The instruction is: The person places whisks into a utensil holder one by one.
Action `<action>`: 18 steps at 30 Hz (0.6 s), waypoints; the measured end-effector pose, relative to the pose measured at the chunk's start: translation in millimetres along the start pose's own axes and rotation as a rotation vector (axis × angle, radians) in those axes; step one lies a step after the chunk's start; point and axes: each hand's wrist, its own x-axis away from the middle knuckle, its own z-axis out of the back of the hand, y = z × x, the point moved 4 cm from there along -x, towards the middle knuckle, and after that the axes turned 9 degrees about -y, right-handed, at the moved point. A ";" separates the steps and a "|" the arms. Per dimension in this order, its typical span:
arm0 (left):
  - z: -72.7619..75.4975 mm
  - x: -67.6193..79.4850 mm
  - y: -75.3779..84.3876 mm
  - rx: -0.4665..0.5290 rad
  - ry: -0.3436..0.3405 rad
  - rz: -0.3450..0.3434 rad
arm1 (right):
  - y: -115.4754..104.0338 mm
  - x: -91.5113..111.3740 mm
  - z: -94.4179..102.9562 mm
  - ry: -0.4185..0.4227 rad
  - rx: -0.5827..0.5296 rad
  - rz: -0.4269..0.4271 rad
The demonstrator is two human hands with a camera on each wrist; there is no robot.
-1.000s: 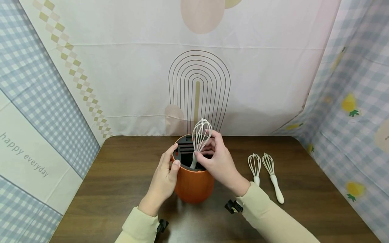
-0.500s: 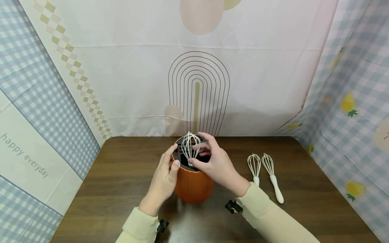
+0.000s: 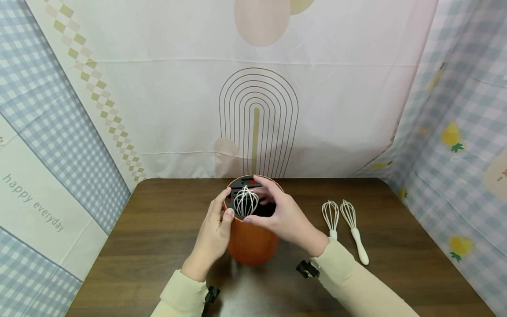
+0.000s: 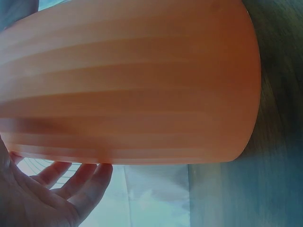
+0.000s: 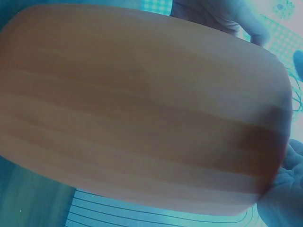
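White whisk (image 3: 245,202) is bracketed by the right grip (image 3: 287,216), thumb at the base of its wire head, forefinger beyond; whether it's actually pinched can't be told. Its head is seen in the mouth of the orange pot (image 3: 252,246), just by the black insert (image 3: 239,184). Pot's rim is held on its left side by the left grip (image 3: 214,229), and it's stood on the brown bench (image 3: 158,233). Off right, two more are laid side by side: inner whisk (image 3: 330,215), handle partly covered by the sleeve (image 3: 348,277), and outer whisk (image 3: 358,242), fully in view.
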 end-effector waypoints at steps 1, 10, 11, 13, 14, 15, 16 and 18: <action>0.1 0.0 -0.2 0.001 0.000 0.002 | -4.2 0.9 2.1 0.002 -0.016 0.013; -0.3 -0.6 1.2 -0.015 0.001 0.007 | -7.8 28.9 53.3 0.146 0.052 -0.006; -0.2 -0.4 0.7 -0.017 0.003 0.008 | 2.6 33.3 58.2 0.154 0.070 -0.029; 0.0 0.0 0.2 -0.016 0.003 0.010 | 25.1 43.0 66.8 0.169 0.109 -0.086; 0.0 0.1 -0.1 -0.018 0.002 0.011 | 36.5 48.6 70.4 0.172 0.129 -0.119; 0.0 0.2 -0.3 -0.019 0.001 0.012 | 43.5 54.3 73.9 0.174 0.149 -0.163; -0.2 0.1 -0.9 -0.021 0.001 0.012 | 55.3 60.4 77.0 0.174 0.166 -0.201; 0.0 0.1 -0.9 -0.023 0.002 0.012 | 68.9 72.5 81.8 0.169 0.201 -0.283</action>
